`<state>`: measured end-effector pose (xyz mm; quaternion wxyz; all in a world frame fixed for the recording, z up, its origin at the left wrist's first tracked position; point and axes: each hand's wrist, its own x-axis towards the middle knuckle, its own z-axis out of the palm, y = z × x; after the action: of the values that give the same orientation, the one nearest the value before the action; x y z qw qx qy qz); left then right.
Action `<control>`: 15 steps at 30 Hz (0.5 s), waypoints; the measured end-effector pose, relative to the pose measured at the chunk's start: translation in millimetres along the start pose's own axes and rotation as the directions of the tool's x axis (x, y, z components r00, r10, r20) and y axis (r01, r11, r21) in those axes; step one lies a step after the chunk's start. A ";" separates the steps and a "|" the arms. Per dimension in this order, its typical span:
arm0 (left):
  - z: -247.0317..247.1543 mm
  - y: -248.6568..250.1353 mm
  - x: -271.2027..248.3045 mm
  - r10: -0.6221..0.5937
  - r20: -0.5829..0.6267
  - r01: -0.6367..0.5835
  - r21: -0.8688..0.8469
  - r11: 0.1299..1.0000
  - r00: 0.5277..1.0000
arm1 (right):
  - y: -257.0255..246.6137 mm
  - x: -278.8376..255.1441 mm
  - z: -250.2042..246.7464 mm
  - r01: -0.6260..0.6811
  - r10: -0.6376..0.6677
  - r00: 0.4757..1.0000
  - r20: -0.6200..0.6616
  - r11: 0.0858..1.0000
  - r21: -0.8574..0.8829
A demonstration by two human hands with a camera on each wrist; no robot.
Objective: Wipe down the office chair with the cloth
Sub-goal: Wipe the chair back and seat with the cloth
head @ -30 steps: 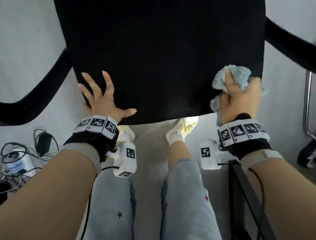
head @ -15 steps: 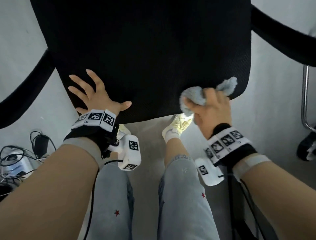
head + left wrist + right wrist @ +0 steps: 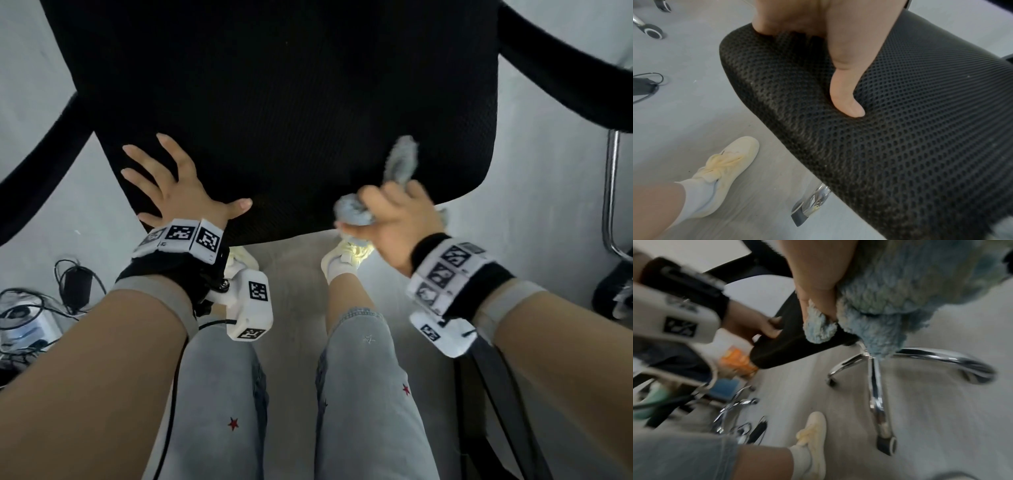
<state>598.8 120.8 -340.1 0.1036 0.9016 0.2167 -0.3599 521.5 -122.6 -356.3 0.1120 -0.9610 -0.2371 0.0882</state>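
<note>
The black mesh seat of the office chair fills the upper half of the head view. My left hand lies flat on its front left part, fingers spread, thumb along the front edge; the thumb presses into the mesh of the seat. My right hand grips a bunched light-blue fluffy cloth against the seat's front edge, right of centre, with one end of the cloth sticking up onto the seat. In the right wrist view the cloth hangs over the seat edge.
Black armrests curve out on both sides of the seat. The chrome star base with castors stands under it. My feet in pale shoes are just before the seat. Cables and a charger lie on the floor at left; another chair's chrome leg at right.
My right hand has slid the cloth leftward along the seat's front edge, from the right corner toward the middle. The left hand has stayed flat on the seat.
</note>
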 end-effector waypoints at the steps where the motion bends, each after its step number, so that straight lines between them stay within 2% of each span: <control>1: -1.1 -1.3 0.8 0.003 -0.003 -0.003 -0.001 1.000 1.000 | -12.2 12.4 1.5 0.012 -0.012 1.000 0.001 1.000 0.025; 4: -4.2 -5.0 3.2 0.016 -0.007 -0.016 -0.003 1.000 1.000 | -25.5 28.8 14.2 0.049 -0.047 0.994 -0.095 0.999 0.016; 6: -3.8 -6.4 2.6 0.024 -0.009 -0.024 -0.009 1.000 1.000 | -7.1 22.8 3.3 0.055 -0.055 0.998 0.000 0.998 0.041; 8: -1.8 -5.0 0.3 0.022 -0.007 -0.022 -0.010 1.000 1.000 | 21.1 9.8 -14.6 -0.081 0.065 0.988 0.140 0.991 0.108; 10: 2.0 -0.3 -3.8 0.009 -0.006 -0.009 -0.019 1.000 1.000 | 40.0 0.2 -27.6 -0.192 0.180 0.975 0.127 0.978 0.087; 11: 4.3 3.0 -6.2 -0.004 -0.011 0.004 -0.027 1.000 1.000 | 41.0 0.6 -29.4 -0.314 0.308 0.948 0.074 0.947 0.072; 13: 8.6 9.7 -11.1 -0.038 -0.016 0.037 -0.039 0.999 0.999 | 26.6 8.4 -17.7 -0.591 0.598 0.801 -0.014 0.794 0.144; 14: 10.2 11.9 -12.8 -0.053 -0.014 0.053 -0.042 0.998 0.998 | 9.2 17.3 -12.9 -0.670 0.696 0.716 -0.054 0.707 0.224; 15: 10.7 12.9 -14.1 -0.064 -0.008 0.064 -0.042 0.997 0.998 | -9.3 24.2 -9.5 -0.686 0.727 0.684 -0.060 0.669 0.286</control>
<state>589.1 101.3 -337.6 0.1098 0.8935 0.2533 -0.3541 540.6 -104.7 -347.5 0.2044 -0.9600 0.1776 0.0712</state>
